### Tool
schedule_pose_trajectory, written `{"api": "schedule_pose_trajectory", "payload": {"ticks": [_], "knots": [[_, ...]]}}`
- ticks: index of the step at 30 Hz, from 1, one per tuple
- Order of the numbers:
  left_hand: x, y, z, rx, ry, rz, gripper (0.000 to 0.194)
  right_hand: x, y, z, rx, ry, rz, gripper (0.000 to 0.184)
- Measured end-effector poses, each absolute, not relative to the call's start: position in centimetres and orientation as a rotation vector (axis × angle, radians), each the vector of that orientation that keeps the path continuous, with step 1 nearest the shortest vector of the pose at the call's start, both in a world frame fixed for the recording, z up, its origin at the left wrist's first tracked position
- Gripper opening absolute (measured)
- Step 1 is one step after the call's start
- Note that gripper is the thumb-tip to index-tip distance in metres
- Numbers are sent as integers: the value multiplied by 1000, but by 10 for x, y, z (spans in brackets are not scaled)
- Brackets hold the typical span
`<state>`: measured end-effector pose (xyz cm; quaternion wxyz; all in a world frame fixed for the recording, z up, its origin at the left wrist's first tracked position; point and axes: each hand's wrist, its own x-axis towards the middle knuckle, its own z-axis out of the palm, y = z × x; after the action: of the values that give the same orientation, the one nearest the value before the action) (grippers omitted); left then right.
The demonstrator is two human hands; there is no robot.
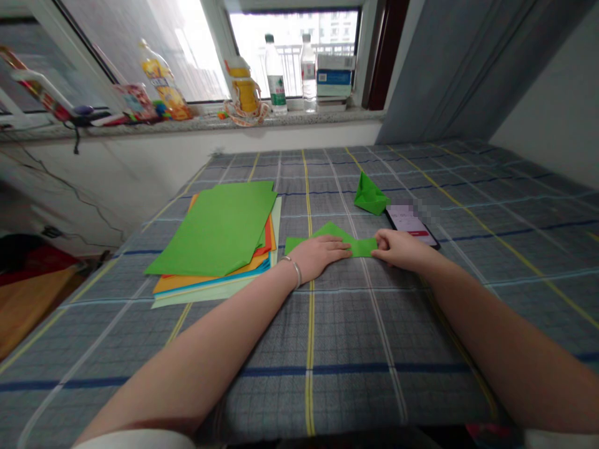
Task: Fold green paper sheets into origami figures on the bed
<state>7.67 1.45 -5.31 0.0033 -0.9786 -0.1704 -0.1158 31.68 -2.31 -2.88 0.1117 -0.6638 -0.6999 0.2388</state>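
Head view: I'm looking down past my two forearms, which are reaching across a grey plaid bedsheet (pixel 355 349).
Left hand (pixel 313 257): I'm holding it flat, palm down, fingers lying together, and pressing it onto the paper's left part, with a silver bangle (pixel 294 272) sitting on my wrist.
Right hand (pixel 397 248): I'm resting my fingertips (pixel 377 251) on the paper's right end, slightly curled. Whether they're pinching it, I cannot tell.
Folded green paper (pixel 330 231): it's lying between my hands, a long band rising to a shallow peak at the middle — crisp creases, edges running under both hands.
Nearby: a green origami boat (pixel 369 194) is sitting just beyond, beside a phone (pixel 407 223) — a stack of coloured paper (pixel 210 231) is lying left of my left hand.
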Motion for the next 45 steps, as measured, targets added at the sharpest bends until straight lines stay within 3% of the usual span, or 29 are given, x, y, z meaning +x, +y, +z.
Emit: {"api": "schedule_pose_trajectory", "payload": {"ticks": [7, 12, 17, 26, 37, 45], "knots": [[73, 17, -54, -3214, -585, -441, 38, 321, -22, -34, -1754, -2124, 441, 35], [74, 17, -55, -3224, -724, -479, 36, 302, -28, -31, -1477, -2302, 360, 16], [70, 20, -58, -3061, -1053, -468, 36, 289, -30, -31, -1627, -2369, 373, 7], [54, 1, -46, -2674, -1477, -272, 54, 298, -29, -31, -1744, -2359, 330, 13], [32, 8, -29, -2644, -1564, -115, 43, 306, -28, -37, -1587, -2385, 148, 39], [26, 12, -29, -2718, -1571, -164, 34, 306, -28, -37, -1577, -2358, 150, 42]]}}
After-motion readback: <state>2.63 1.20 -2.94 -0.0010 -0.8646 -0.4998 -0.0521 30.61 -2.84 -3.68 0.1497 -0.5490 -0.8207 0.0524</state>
